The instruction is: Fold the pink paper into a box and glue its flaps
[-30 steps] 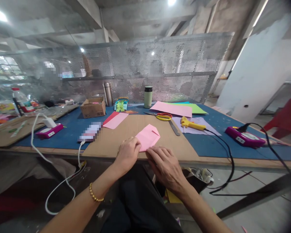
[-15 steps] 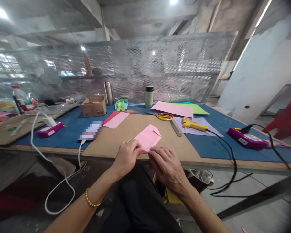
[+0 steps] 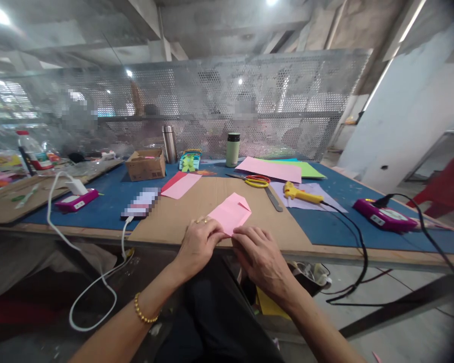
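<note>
A folded pink paper (image 3: pixel 231 212) lies on a brown cardboard sheet (image 3: pixel 196 201) at the near edge of the table. My left hand (image 3: pixel 199 241) pinches the paper's near left corner with bent fingers; it wears rings and a gold bead bracelet. My right hand (image 3: pixel 258 252) presses its fingertips on the paper's near right edge, fingers curled down. The two hands almost touch at the paper's nearest corner.
Red-and-yellow scissors (image 3: pixel 255 181), a metal ruler (image 3: pixel 273 198), a yellow glue gun (image 3: pixel 298 192) with a black cable, pink and green sheets (image 3: pixel 272 169), a cardboard box (image 3: pixel 145 165), two flasks (image 3: pixel 232 149) and purple devices (image 3: pixel 384 215) lie on the blue mat. A white cable (image 3: pixel 94 287) hangs off the front edge.
My left hand has slid a little right along the paper's near edge, closing toward my right hand. The paper stays in place.
</note>
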### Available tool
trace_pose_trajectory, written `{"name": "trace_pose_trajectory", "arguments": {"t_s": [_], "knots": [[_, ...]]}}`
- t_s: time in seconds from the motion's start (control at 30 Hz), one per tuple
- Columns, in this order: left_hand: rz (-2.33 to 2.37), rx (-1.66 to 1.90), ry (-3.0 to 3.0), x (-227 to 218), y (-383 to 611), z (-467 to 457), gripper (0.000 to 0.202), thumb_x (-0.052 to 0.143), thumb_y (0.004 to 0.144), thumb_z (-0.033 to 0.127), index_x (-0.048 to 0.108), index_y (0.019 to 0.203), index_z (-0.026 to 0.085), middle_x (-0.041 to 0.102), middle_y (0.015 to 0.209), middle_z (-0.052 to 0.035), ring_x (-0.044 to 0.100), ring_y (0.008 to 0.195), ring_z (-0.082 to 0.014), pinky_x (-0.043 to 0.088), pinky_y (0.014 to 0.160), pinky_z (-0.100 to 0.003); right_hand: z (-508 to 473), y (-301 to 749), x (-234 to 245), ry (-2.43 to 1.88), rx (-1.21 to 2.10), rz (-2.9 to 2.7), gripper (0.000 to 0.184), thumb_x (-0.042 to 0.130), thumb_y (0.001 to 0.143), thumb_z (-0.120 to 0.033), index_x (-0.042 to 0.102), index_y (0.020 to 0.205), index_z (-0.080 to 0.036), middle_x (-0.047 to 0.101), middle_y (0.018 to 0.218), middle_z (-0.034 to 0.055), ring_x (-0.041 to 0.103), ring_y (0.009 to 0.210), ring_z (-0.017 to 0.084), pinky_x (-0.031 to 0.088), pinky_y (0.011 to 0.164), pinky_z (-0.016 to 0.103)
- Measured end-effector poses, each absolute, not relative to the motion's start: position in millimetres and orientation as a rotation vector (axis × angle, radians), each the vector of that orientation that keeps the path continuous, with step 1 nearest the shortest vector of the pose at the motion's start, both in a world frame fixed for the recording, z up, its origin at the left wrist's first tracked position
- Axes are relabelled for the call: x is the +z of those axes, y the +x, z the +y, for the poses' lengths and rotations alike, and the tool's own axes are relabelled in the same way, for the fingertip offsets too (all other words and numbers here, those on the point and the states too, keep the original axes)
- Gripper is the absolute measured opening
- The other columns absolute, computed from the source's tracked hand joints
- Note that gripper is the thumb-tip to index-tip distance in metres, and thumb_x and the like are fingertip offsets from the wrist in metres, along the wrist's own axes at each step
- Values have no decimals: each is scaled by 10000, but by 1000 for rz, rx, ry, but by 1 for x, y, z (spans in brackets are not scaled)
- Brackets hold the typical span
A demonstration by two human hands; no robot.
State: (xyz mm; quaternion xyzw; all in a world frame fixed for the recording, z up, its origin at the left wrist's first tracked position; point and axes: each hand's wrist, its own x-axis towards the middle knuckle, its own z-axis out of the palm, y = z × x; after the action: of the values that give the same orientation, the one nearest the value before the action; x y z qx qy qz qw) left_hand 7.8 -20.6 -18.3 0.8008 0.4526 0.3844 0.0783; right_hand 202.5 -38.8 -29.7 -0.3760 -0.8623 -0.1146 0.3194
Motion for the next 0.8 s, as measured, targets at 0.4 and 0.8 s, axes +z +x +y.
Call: {"name": "trace_pose_trajectory", "arguments": {"t_s": [0.4,0.8], "knots": [[1589,1017,2355,-15,16,-11,107,534,895,201,535,788,198,627,790,-10,557,750,-176,354,677,-287,-37,205,-38,-968,-298,-2271,244,523,916,-130,537,1157,-163,630,1176,122,549,1041,256,423,882,413],[1650,932,2346,-10,18,-11,120,516,894,194,538,776,202,655,794,-16,586,741,-178,350,655,-291,-38,201,-36,-1013,-361,-2264,284,512,921,-160,549,1203,-161,634,1147,113,549,997,249,412,819,396]]}}
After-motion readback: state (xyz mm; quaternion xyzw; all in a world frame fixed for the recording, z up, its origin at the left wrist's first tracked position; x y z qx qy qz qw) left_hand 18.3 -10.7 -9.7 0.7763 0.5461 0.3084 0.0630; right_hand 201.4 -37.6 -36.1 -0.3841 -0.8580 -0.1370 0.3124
